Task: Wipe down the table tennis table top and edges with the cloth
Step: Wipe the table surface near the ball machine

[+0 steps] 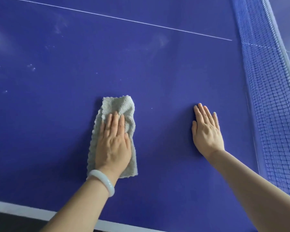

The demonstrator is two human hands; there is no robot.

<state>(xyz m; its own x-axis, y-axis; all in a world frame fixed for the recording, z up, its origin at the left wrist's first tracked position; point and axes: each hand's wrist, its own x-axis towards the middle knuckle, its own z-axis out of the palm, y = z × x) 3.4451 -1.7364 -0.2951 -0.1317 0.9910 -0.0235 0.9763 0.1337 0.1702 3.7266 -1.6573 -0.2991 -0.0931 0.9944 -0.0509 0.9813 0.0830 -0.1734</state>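
Along the bottom left, a white edge stripe (23,207) on the matte blue counter (157,72). Just above, a pale glossy bangle (101,180) on the left wrist; left hand (113,146) flat on the cloth (117,104), fingers (115,121) straight, pressing down. Cloth grey, nubby terry, wavy-edged, folded oblong, lower centre. Right of it, right hand (207,131) palm-down on the counter, fingers straight, gripping nothing. Farther up, whitish smudges (32,66), a thin white line (124,20); far right, blue mesh net (266,81).
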